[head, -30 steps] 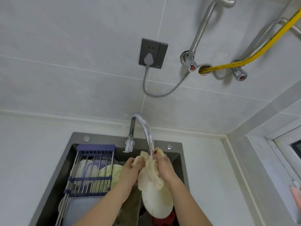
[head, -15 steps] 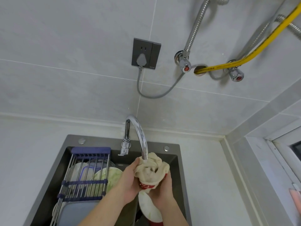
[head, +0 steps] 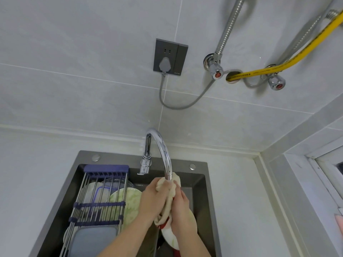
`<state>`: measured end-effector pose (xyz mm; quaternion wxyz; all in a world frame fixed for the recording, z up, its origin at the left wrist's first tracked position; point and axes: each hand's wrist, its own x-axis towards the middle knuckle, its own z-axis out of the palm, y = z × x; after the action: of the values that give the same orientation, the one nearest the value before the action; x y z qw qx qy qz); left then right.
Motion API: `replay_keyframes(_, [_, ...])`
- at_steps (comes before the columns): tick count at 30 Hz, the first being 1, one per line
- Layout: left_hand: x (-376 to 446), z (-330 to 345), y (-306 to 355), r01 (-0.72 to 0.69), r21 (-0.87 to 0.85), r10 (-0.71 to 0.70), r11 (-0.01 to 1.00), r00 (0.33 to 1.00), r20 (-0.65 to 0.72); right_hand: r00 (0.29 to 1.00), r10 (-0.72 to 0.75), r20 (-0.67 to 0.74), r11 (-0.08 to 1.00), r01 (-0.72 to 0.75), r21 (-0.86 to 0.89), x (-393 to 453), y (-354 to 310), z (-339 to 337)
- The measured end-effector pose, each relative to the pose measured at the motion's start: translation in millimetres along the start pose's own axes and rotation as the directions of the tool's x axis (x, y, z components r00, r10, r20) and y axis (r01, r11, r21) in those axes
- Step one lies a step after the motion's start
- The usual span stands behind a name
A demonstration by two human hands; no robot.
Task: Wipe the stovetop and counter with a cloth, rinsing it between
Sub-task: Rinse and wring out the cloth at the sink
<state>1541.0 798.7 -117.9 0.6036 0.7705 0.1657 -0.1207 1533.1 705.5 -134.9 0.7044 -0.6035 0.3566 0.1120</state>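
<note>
A dark sink [head: 201,184] is sunk into a pale counter [head: 241,191] that meets a wall of large light grey tiles. Above the sink, a dark socket [head: 170,56] holds a grey plug whose cable loops down and right toward two chrome valves; a yellow hose [head: 263,70] runs from a hole between them up to the right. A chrome faucet [head: 161,147] arches over the sink's back edge. In the sink's left half a wire rack [head: 98,201] spans dishes, including a pale green plate [head: 130,201].

The beige cloth [head: 171,193] is bunched into a roll right under the faucet's spout, its long axis running from the spout toward the person. The left hand [head: 152,203] and right hand [head: 182,214] both curl round it, pressed together, squeezing it between them above the sink's middle.
</note>
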Motion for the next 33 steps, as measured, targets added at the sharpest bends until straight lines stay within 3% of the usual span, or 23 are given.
replay_keyframes(2, [3.9,4.8,-1.6,0.009,0.048,-0.005,0.999,0.997,-0.075,0.995,-0.090,-0.034,0.989,0.086,-0.123,0.4,0.8,2.5])
replay_keyframes(5, [20.8,6.8,-9.5,0.070,0.307,-0.040,0.949,0.994,-0.105,0.975,-0.222,-0.021,0.932,0.206,-0.298,4.0,-0.2,-3.0])
replay_keyframes(9, [29.6,3.1,-16.2,-0.098,0.487,0.132,0.868,0.990,-0.037,0.897,-0.438,0.056,0.724,0.389,-0.569,8.7,-1.2,-17.7])
replay_keyframes(11, [31.9,4.5,-16.5,-0.076,0.531,0.097,0.844,0.995,-0.010,0.851,-0.514,0.108,0.630,0.459,-0.627,12.0,1.6,-26.7])
replay_keyframes(14, [27.7,2.2,-11.1,0.001,0.302,-0.009,0.953,1.000,0.024,0.817,-0.546,0.184,0.568,0.523,-0.636,14.8,3.1,-37.1])
replay_keyframes(16, [25.9,-4.1,-4.4,0.111,0.025,-0.112,0.993,0.993,0.046,0.829,-0.537,0.158,0.632,0.519,-0.575,19.2,2.8,-42.1])
replay_keyframes(20, [26.7,-21.7,-2.0,0.352,-0.343,-0.333,0.871,0.936,0.113,0.895,-0.442,-0.064,0.852,0.396,-0.344,21.7,-1.2,-55.9])
replay_keyframes(22, [25.8,-27.7,-6.5,0.439,-0.388,-0.412,0.810,0.898,0.155,0.924,-0.352,-0.147,0.922,0.315,-0.225,11.2,-4.8,-59.9])
replay_keyframes(26, [20.0,-49.9,-15.8,0.482,-0.325,-0.424,0.814,0.875,0.235,0.941,-0.245,-0.233,0.969,0.233,-0.079,2.0,-6.9,-77.5])
replay_keyframes(28, [21.0,-62.1,-13.0,0.494,-0.359,-0.416,0.792,0.866,0.276,0.967,-0.155,-0.202,0.984,0.169,0.052,1.1,-12.6,-86.7])
replay_keyframes(30, [27.1,-63.4,-10.7,0.506,-0.388,-0.423,0.770,0.861,0.284,0.995,-0.056,-0.083,0.971,0.074,0.227,-3.5,-15.4,-87.7])
replay_keyframes(31, [27.5,-59.9,-6.7,0.517,-0.400,-0.427,0.757,0.854,0.296,0.997,-0.056,-0.045,0.977,0.064,0.201,-7.4,-14.8,-86.3])
replay_keyframes(33, [26.8,-44.8,-1.6,0.540,-0.448,-0.445,0.713,0.842,0.306,0.985,-0.165,0.045,0.983,0.168,-0.069,-11.5,-4.5,-80.2])
